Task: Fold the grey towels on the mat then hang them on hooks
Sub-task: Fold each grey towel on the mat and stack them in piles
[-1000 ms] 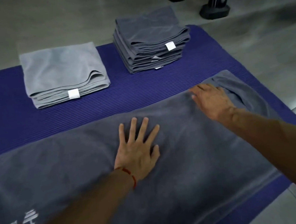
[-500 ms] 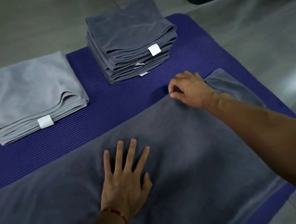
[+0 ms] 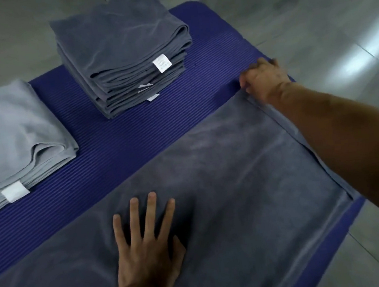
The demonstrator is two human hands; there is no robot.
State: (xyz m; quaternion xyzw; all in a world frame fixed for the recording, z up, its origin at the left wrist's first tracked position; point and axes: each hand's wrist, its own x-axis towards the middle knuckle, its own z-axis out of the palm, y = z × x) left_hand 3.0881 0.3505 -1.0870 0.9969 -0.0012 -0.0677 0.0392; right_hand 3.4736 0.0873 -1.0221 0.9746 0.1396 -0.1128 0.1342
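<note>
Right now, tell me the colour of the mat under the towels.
Deep blue-purple, ribbed mat, in the head view.

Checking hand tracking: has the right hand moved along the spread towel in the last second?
Yes. The right hand slid along the towel's far edge to its far right corner by the mat's edge, and now pinches it.
</note>
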